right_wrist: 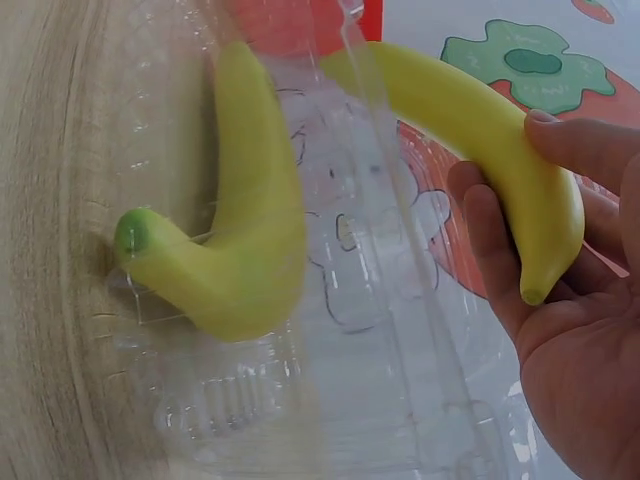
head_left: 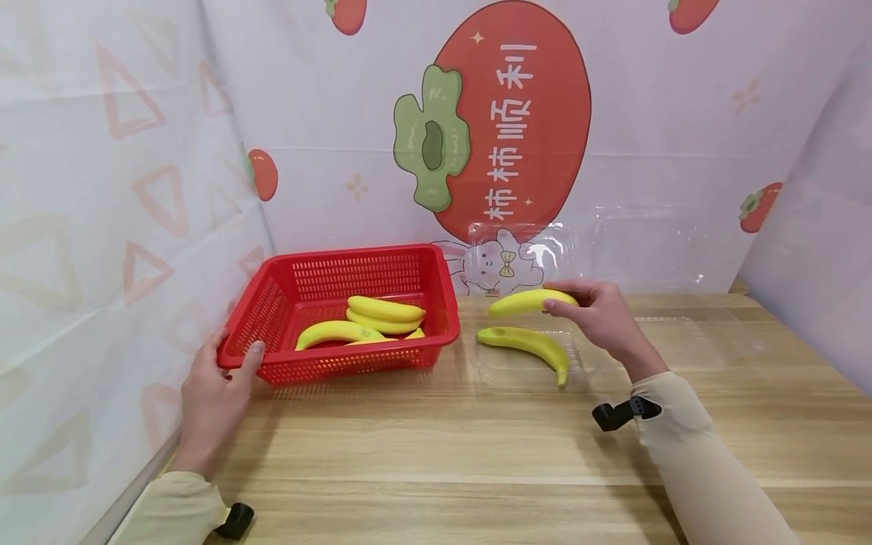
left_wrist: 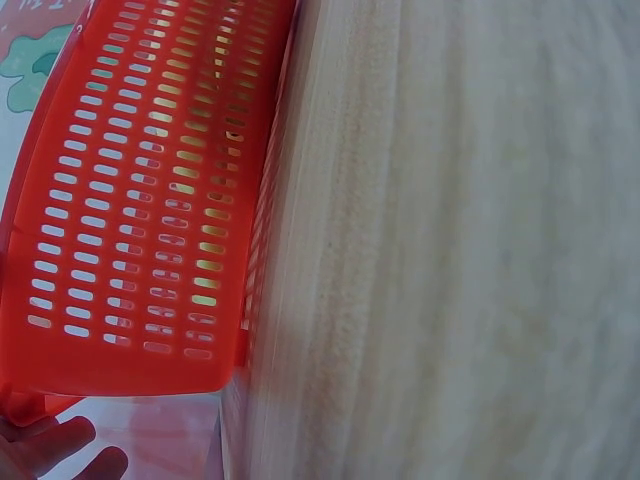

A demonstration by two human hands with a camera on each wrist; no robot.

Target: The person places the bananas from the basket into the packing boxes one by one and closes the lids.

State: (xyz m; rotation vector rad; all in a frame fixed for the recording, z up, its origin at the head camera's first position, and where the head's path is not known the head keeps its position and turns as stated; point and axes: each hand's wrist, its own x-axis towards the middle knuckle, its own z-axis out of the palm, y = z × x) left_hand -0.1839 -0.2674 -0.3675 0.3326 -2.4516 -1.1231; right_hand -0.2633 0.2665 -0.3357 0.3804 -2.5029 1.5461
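Note:
A red plastic basket (head_left: 354, 367) with slotted walls stands on the left, several yellow bananas (head_left: 384, 309) inside. My left hand (head_left: 216, 390) grips its near left corner, thumb over the rim; in the left wrist view its fingertips (left_wrist: 60, 445) show by the basket's end. My right hand (head_left: 599, 314) holds a yellow banana (head_left: 524, 302) near one end, fingers and thumb around it. Below it, a greener-tipped banana (head_left: 527, 347) lies in a clear plastic container (head_left: 487, 372), seen through its wall in the right wrist view.
The container's clear lid (head_left: 477, 261) stands raised behind it. Another clear container (head_left: 681, 322) with a raised lid is to the right, faint against the wood table (head_left: 443, 462). Printed cloth walls (head_left: 327, 189) close off the back and sides.

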